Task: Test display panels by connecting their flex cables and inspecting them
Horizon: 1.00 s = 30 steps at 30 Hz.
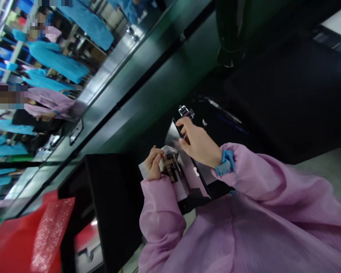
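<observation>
My left hand [153, 163] is closed, its thumb and fingers pinching the left side of an opened flat device [184, 161] beside some pale sheet-like material [143, 169]. Brown and black parts [169, 167] show inside the device next to this hand. A thin shiny panel [174, 132] with a dark edge stands tilted along its right side. Over that edge is my right hand [200, 142], fingers bent, with a gap between thumb and index finger; a fingertip is at or very near the panel's top. A small metal clip-like piece [184, 112] lies just beyond.
Pens [226, 111] and a small white scrap [204, 122] lie on the dark bench to the right. A black box [110, 189] stands left, with red bubble wrap [51, 235] beside it. Behind runs a metal conveyor rail [147, 76], with people in blue and pink smocks beyond.
</observation>
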### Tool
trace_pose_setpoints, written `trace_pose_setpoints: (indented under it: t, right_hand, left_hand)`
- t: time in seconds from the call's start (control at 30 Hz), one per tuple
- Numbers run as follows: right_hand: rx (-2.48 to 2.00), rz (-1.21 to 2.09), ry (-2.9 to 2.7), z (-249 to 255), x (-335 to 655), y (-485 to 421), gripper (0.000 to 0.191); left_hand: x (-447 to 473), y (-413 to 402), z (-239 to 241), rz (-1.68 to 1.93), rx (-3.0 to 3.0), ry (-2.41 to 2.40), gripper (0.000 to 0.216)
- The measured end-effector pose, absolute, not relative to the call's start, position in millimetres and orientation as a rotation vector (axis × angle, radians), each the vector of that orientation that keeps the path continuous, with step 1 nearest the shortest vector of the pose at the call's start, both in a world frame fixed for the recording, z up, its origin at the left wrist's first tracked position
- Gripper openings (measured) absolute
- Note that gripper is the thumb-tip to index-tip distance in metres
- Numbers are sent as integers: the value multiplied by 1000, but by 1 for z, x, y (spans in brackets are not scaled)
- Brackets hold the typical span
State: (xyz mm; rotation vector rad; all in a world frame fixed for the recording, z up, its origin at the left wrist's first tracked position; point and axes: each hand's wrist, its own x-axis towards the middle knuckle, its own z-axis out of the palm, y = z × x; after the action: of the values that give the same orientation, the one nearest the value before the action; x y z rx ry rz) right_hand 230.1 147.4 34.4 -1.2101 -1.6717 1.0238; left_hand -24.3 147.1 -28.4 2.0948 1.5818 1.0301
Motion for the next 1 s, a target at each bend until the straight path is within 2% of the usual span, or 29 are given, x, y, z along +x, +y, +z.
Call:
trace_pose_setpoints:
  t: [0.27, 0.37, 0.53, 0.67, 0.8, 0.9, 1.0]
  right_hand:
    - [-1762, 964, -2110, 37, 253, 158, 44]
    - [-1834, 917, -2182, 31, 253, 162, 43]
    - [-1887, 647, -2211, 21, 245, 162, 45]
    - [-1612, 544, -2240, 11, 232, 162, 29]
    - [-1150, 876, -2267, -9, 214, 166, 16]
    - [-1102, 1057, -2201, -20, 206, 169, 11]
    - [-1104, 1082, -2183, -22, 205, 171, 7]
  left_hand:
    - [-15, 142, -19, 925, 2146, 1498, 32]
    - [-11, 141, -15, 852, 2164, 1511, 31]
    - [-7, 140, -15, 797, 2203, 1526, 28]
    - [-4, 139, -16, 789, 2236, 1493, 27]
    - [-1, 139, -15, 761, 2260, 1485, 26]
    - [1, 138, -13, 706, 2280, 1515, 25]
    - [4, 137, -11, 612, 2313, 1547, 24]
